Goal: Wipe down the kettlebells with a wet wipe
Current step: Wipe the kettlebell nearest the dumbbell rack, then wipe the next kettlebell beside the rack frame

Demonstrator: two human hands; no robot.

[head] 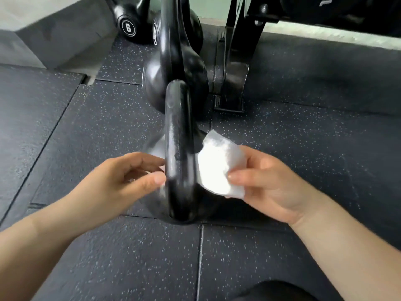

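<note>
While the right hand [267, 181] pinches a crumpled white wet wipe [214, 168] between thumb and fingers, I see the wipe touching the near side of the glossy black iron kettlebell handle [179, 153], which rises between both hands above the speckled black rubber floor [86, 127]. The left hand [121, 183] grasps nothing; its loosely curled fingertips touch the handle's opposite side. Just beyond the hands stands a second black kettlebell [180, 72], and farther off a black kettlebell marked 6 [130, 25].

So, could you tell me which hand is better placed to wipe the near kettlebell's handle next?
The right hand: it holds the wet wipe beside the handle. The left hand has no wipe, only fingertips at the handle.
</note>
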